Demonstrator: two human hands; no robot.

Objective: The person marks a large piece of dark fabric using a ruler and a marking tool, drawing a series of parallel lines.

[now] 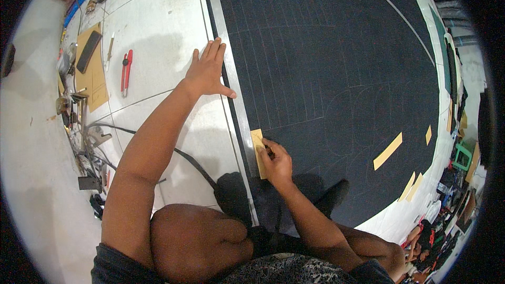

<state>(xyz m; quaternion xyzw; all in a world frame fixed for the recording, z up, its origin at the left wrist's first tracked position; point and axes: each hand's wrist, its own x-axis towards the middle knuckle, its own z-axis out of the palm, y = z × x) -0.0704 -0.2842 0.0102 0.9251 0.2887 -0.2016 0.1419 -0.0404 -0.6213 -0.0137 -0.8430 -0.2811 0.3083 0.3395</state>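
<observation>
A long metal ruler [240,118] lies along the left edge of a large dark sheet of fabric [294,68] spread over the floor. Flat across the ruler's middle, with fingers spread, my left hand [208,68] presses on it. Beside the ruler's right edge, nearer to me, lies a yellow card strip [257,150]. My right hand [278,163] has its fingers closed at that strip's right edge; its fingertips are partly hidden. Thin pale lines run over the fabric, several of them parallel.
More yellow card strips [388,151] lie on the fabric's right side. A curved pale strip [394,13] crosses the far right. Left on white tiles are a red-handled tool [126,73], a dark block [89,52] on brown card [98,92], and a black cable [194,165]. Clutter lines both sides.
</observation>
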